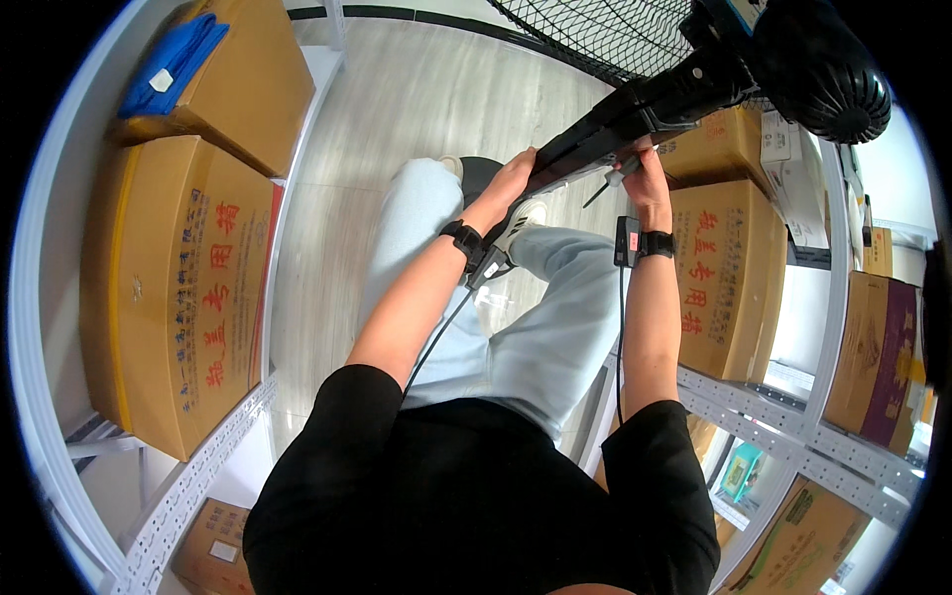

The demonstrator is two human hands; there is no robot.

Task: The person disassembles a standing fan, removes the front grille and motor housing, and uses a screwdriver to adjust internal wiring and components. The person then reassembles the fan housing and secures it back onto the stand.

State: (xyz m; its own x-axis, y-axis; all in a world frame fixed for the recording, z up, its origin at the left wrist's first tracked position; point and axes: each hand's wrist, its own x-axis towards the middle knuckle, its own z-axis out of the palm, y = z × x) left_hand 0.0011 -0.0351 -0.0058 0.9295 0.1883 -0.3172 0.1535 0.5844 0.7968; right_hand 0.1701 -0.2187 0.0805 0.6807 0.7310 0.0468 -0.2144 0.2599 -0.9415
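Note:
A black fan tilts across the upper right, with its post (600, 134), ribbed round motor housing (848, 99) and wire-mesh guard (605, 30) in view. My left hand (506, 183) is closed on the lower part of the post; the post hides some of its fingers. Farther up, under the post, my right hand (649, 180) is closed around a small grey piece (615, 177) with a thin dark rod sticking out. Whether that piece is fixed to the post, I cannot tell. Part of a dark round base (481, 174) shows between my legs.
Cardboard boxes (188, 288) fill the metal shelf at left, a blue folded cloth (174, 64) on the upper one. More boxes (724, 278) stand on the right shelf (754, 412), close to my right arm. Cables run from both wrist bands along my forearms.

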